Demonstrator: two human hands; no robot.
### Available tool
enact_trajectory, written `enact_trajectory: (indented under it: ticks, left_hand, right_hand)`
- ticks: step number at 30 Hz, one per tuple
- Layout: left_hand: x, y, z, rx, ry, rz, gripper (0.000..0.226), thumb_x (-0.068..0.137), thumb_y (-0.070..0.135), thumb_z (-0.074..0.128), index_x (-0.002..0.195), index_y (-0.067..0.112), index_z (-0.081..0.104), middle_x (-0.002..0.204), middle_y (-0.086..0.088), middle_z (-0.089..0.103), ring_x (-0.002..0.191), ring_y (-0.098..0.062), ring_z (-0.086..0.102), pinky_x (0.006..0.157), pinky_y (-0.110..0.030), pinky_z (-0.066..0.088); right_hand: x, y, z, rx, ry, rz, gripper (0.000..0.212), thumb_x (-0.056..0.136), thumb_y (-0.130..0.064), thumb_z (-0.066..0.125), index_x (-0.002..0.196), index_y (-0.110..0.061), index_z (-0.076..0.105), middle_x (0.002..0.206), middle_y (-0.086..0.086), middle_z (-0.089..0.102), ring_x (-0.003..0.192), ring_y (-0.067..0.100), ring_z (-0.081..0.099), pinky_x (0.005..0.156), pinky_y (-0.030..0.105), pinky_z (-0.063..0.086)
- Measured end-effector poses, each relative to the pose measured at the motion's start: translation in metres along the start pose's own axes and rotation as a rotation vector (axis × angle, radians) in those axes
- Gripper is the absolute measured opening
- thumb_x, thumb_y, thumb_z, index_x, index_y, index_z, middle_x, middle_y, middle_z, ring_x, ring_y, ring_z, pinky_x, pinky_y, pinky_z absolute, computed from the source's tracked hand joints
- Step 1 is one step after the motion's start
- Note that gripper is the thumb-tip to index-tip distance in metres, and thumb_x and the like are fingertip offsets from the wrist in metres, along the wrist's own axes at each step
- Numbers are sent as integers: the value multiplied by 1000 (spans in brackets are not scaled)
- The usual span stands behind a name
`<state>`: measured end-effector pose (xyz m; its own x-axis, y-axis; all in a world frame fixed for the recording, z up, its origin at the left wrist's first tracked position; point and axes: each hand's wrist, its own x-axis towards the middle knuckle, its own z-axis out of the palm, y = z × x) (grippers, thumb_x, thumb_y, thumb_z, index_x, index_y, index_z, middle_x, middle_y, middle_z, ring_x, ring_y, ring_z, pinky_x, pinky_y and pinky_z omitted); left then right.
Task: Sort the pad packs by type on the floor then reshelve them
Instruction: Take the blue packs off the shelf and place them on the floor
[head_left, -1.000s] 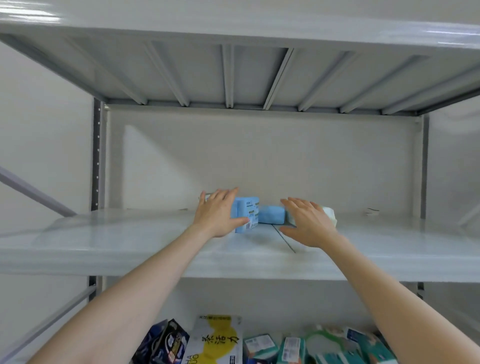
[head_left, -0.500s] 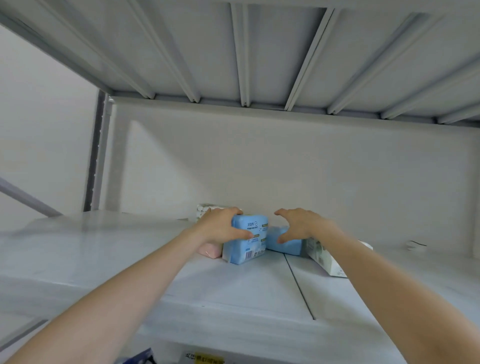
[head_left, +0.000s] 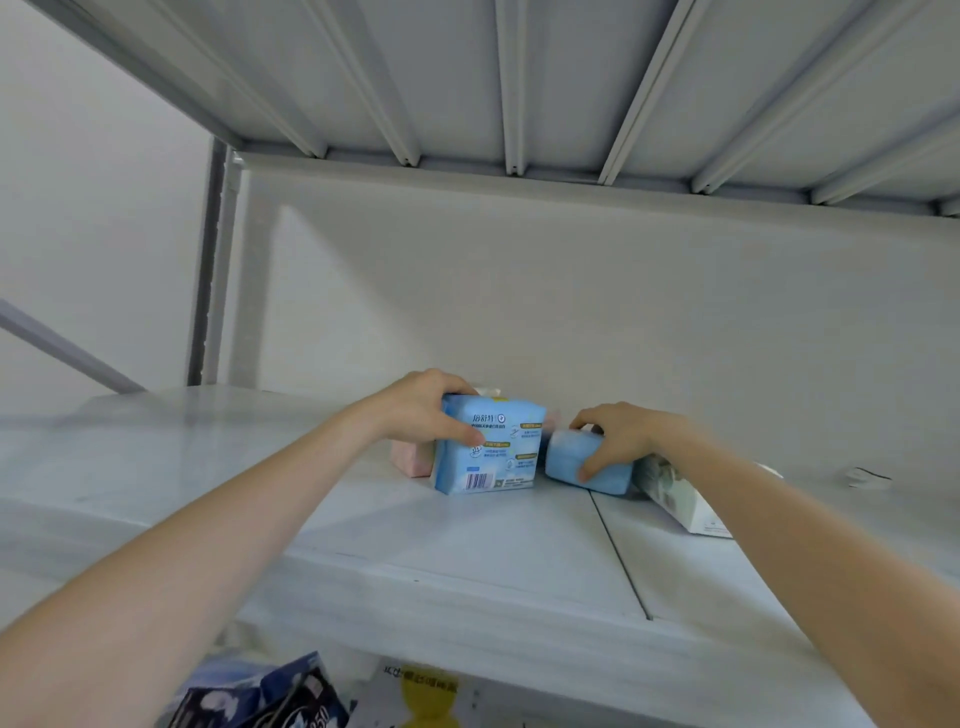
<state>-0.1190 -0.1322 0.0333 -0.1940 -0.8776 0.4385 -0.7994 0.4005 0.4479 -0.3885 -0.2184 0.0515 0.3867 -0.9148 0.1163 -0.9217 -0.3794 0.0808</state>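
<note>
You're in what looks like a stockroom or shop storage bay; bare grey metal racking (head_left: 208, 270) with a ribbed deck (head_left: 452, 78) overhead; printed, barcoded retail pad packs (head_left: 488, 452) on its shelf board (head_left: 467, 561)

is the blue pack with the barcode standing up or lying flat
Standing up: the blue pack rests on its bottom edge on the shelf, barcode lowest, left hand gripping its top.

The pink pack (head_left: 412, 460) hides mostly behind the barcoded blue pack (head_left: 493, 460).
</note>
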Motion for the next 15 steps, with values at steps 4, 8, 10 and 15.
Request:
enact_trajectory:
  ticks: [4,8,10,15]
  left_hand:
    - [-14,1,-13,-14,-34,22,42,75,29,81,115,23,67,111,5,68,108,-15,61,94,-34,50]
    - [-30,0,-28,-70,-82,26,43,74,22,83,114,22,68,110,7,69,105,-9,62,80,-15,49]
    - [-40,-2,-37,-109,-111,24,43,73,20,84,112,25,69,105,12,70,102,-3,63,71,-6,48]
    - [-61,-3,-51,-189,-179,15,41,71,19,84,105,37,70,103,20,72,100,5,63,80,-13,46]
  right_hand:
    - [-39,-13,-10,88,2,-54,70,70,-48,79,131,-32,49,124,-8,53,109,14,50,87,29,40]
    - [-85,-26,-20,201,-22,-124,58,70,-44,80,121,-37,55,111,-18,58,106,10,56,80,25,43]
    - [-108,-31,-23,280,-27,-165,48,71,-40,80,114,-39,58,108,-19,63,103,8,59,86,27,46]
    - [-156,-36,-31,575,-29,-236,39,72,-31,82,108,-32,67,101,-10,72,97,12,67,83,27,51]
